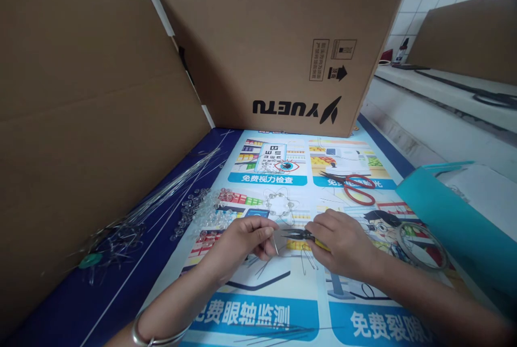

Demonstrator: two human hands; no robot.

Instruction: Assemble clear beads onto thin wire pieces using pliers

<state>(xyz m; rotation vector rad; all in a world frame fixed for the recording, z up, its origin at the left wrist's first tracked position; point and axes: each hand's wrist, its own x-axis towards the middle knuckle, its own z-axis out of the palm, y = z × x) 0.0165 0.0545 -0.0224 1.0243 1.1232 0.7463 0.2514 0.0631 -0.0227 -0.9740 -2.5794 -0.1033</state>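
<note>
Right now the left hand pinches a thin bent wire between its fingertips, while the right hand is closed around small pliers whose black tips meet the wire just beside the left fingers. Just below the grip lie loose wire pieces. Beyond it sits a beaded wire shape (half-finished looking), with clear beads off to the left and red-handled scissors farther out to the right, all on the printed poster.
</note>
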